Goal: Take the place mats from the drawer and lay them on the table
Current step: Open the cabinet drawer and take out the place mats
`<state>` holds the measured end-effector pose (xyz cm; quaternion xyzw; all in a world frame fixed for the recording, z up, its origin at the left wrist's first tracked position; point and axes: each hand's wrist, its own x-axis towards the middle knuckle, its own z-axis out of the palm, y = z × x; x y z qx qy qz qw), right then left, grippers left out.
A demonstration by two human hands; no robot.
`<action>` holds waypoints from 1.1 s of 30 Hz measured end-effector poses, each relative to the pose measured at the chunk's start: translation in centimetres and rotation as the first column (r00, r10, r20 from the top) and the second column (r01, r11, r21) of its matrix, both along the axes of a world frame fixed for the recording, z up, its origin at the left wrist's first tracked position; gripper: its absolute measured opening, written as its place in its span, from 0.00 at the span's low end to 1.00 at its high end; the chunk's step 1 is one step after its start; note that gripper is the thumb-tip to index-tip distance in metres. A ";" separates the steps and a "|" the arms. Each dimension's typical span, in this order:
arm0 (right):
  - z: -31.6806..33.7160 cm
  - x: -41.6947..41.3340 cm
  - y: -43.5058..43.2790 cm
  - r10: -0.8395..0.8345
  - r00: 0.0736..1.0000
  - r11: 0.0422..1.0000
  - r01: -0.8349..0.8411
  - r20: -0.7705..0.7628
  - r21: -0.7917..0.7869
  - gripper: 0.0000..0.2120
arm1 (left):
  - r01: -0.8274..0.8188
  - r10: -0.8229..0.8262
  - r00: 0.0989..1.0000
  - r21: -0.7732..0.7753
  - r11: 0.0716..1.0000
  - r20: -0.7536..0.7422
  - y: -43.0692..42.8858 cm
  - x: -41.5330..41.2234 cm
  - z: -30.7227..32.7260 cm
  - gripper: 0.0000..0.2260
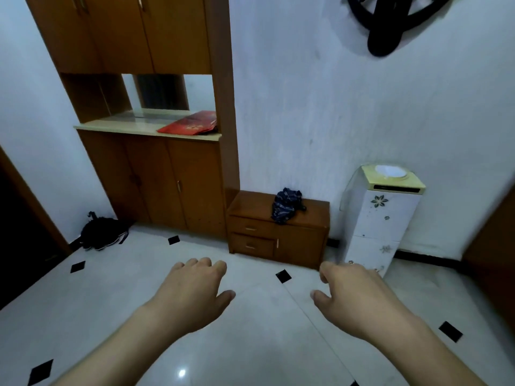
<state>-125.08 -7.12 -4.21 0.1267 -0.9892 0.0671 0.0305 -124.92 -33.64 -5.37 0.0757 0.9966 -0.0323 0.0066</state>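
Our left hand (192, 291) and right hand (351, 293) reach out empty, fingers loosely curled — we approach the low cabinet (278, 227), whose two drawers (252, 238) are shut — next, pull one.

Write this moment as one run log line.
left hand empty | right hand empty | small brown wooden drawer cabinet shut | mats unseen

White walls (306, 93), tiled floor (250, 344), wooden cabinet (172, 176)
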 end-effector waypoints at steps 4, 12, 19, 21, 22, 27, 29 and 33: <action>-2.0 -10.5 -0.4 0.008 1.000 0.999 -0.008 -0.002 -0.031 0.12 | -0.001 0.001 1.000 -0.012 1.000 0.027 -0.7 -10.0 -1.6 0.20; -4.9 -32.6 -3.9 0.137 0.988 0.990 -0.134 0.068 -0.052 0.11 | -0.104 0.106 0.991 -0.029 0.994 0.085 -2.9 -28.2 -4.0 0.20; -7.2 -48.0 -9.3 0.188 0.973 0.982 -0.182 0.134 -0.055 0.10 | -0.132 0.131 0.984 0.002 0.991 0.121 -7.7 -41.9 -6.6 0.20; -8.3 -51.5 -10.7 0.179 0.973 0.984 -0.174 0.145 -0.045 0.10 | -0.105 0.104 0.986 -0.001 0.994 0.130 -9.4 -46.0 -7.7 0.20; -9.0 -53.3 -11.6 0.167 0.975 0.986 -0.163 0.148 -0.042 0.10 | -0.087 0.087 0.988 -0.002 0.996 0.131 -10.4 -48.3 -8.3 0.20; -11.4 -62.0 -16.2 0.066 0.986 0.997 -0.060 0.153 -0.042 0.10 | 0.022 -0.018 0.990 -0.029 0.999 0.139 -15.4 -60.1 -11.0 0.21; -12.5 -65.2 -17.9 0.016 0.988 0.999 -0.011 0.154 -0.034 0.11 | 0.061 -0.054 0.986 -0.042 0.997 0.156 -17.4 -64.7 -12.2 0.20; -15.1 -70.0 -19.6 -0.054 0.977 0.998 0.061 0.207 -0.024 0.09 | 0.130 -0.118 0.973 -0.047 0.990 0.197 -19.6 -72.0 -14.8 0.20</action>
